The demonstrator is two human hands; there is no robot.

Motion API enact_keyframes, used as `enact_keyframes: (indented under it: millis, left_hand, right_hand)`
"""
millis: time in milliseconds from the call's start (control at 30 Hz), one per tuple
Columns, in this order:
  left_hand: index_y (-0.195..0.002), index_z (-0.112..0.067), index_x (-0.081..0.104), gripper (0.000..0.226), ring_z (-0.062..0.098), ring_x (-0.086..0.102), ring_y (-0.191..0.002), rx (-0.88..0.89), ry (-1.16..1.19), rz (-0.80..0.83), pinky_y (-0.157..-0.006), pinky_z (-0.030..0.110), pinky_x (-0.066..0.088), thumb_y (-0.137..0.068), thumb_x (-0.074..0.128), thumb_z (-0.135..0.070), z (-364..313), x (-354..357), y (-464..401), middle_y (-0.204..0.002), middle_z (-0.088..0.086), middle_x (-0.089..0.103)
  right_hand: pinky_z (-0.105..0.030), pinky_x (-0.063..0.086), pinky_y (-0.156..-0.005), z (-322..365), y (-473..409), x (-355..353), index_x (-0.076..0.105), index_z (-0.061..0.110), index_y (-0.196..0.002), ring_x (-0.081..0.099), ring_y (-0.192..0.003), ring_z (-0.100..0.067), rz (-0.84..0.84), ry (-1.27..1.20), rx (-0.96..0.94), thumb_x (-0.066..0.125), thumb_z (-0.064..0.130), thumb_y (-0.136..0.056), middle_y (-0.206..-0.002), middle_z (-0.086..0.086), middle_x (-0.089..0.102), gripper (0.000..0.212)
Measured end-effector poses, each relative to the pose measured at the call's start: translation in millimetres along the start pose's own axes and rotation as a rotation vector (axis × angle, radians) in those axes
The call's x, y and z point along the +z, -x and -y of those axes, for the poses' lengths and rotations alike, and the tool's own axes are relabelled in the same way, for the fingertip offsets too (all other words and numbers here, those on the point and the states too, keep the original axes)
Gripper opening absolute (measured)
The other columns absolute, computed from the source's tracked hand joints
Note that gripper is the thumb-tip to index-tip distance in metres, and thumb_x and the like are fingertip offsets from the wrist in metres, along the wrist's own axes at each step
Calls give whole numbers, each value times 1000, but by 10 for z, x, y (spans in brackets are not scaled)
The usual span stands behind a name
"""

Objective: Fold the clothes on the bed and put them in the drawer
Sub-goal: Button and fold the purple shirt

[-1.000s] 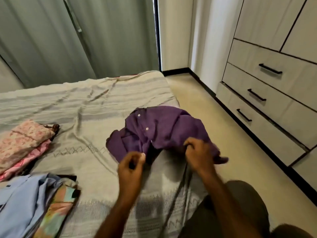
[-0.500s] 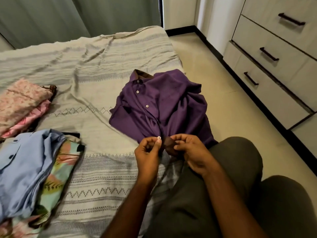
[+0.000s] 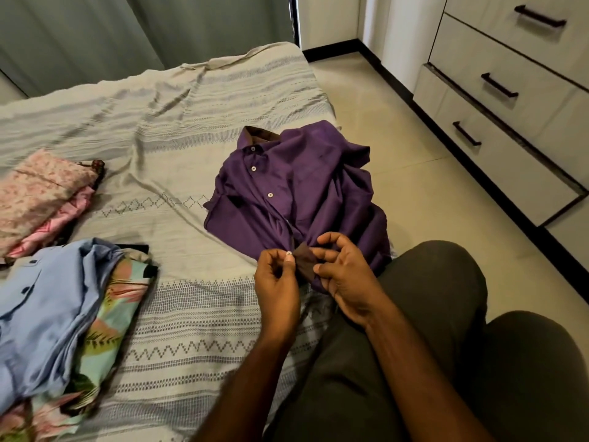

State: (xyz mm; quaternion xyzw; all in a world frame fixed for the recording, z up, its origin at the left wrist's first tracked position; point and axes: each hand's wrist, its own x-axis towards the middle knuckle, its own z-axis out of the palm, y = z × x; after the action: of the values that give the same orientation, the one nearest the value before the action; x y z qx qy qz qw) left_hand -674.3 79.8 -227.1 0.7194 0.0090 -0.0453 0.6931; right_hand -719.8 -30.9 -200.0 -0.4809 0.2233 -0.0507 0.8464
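Observation:
A purple button shirt [image 3: 299, 193] lies crumpled near the right edge of the bed [image 3: 178, 129], collar away from me. My left hand [image 3: 278, 282] pinches the shirt's near hem at a white button. My right hand [image 3: 344, 275] pinches the brown inner placket beside it, fingers curled. Both hands meet at the shirt's bottom edge. At the right stand closed drawers [image 3: 510, 100] with black handles.
A light blue shirt [image 3: 44, 314] lies on a floral garment [image 3: 108, 320] at the bed's left front. Folded pink clothes [image 3: 41, 199] sit further back on the left. My dark-trousered knees [image 3: 446, 330] fill the lower right. Tiled floor [image 3: 414, 173] separates bed and drawers.
The view tilted down and I sat closer. My hands came together at the shirt's bottom hem, and the shirt was pulled toward me and spread more.

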Motion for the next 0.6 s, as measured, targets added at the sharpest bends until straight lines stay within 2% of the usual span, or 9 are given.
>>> enact_keyframes:
  millis: [33,100,167,267,333,400,500,600]
  left_hand:
    - [-88,-17,58,10,14,57,-75,30,-19,2,-73,40,50,-98,60,-15,8,1,8,-81,1,62]
    - [-90,-15,59,7,16,60,-76,100,-43,20,-73,39,52,-97,61,-15,0,2,31,-82,3,64]
    - [-89,-12,60,7,15,62,-76,171,-83,26,-72,32,52,-96,63,-10,-17,6,56,-81,4,65]
    - [-86,-8,63,9,8,61,-70,278,-207,1,-67,19,48,-93,65,-3,-37,8,74,-76,-1,65]
    - [-86,-8,64,9,7,61,-70,308,-235,9,-66,17,48,-94,65,-3,-6,-16,47,-76,-2,66]
    - [-87,-7,63,9,6,61,-70,288,-208,26,-66,18,48,-94,64,-3,29,-50,14,-76,-1,65]
    - [-86,-9,61,11,9,58,-72,192,-105,21,-68,24,49,-96,63,-3,60,-103,-22,-77,2,63]
    - [-81,-16,60,20,10,52,-75,51,53,-26,-74,33,44,-94,61,-1,104,-229,-98,-76,-2,58]
  right_hand:
    - [-40,52,-84,-8,0,-7,53,14,-110,67,-98,-28,-11,46,-14,52,-22,-87,-109,-18,66,43]
    - [-31,53,-74,-24,18,-12,54,16,-110,68,-95,-25,-28,130,-51,66,-14,-84,-110,-18,67,41]
    - [-27,57,-75,-36,41,-7,56,17,-107,73,-94,-21,-69,231,-113,79,-7,-77,-106,-12,71,45]
    - [-29,59,-81,-70,39,-10,59,18,-97,73,-88,-16,-199,431,-196,78,-10,-76,-92,-6,73,40]
    - [-31,61,-79,-100,39,-32,61,22,-96,72,-85,-11,-242,577,-211,76,-6,-78,-88,0,74,36]
    - [-29,60,-76,-122,57,-62,62,26,-96,71,-84,-3,-265,704,-222,77,2,-80,-87,7,74,32]
    - [-25,57,-71,-109,65,-81,64,26,-93,68,-79,-3,-348,797,-226,78,10,-82,-83,11,71,24]
    - [-39,62,-77,-111,15,-109,71,23,-86,71,-78,-17,-391,658,-107,71,1,-81,-78,2,73,22]
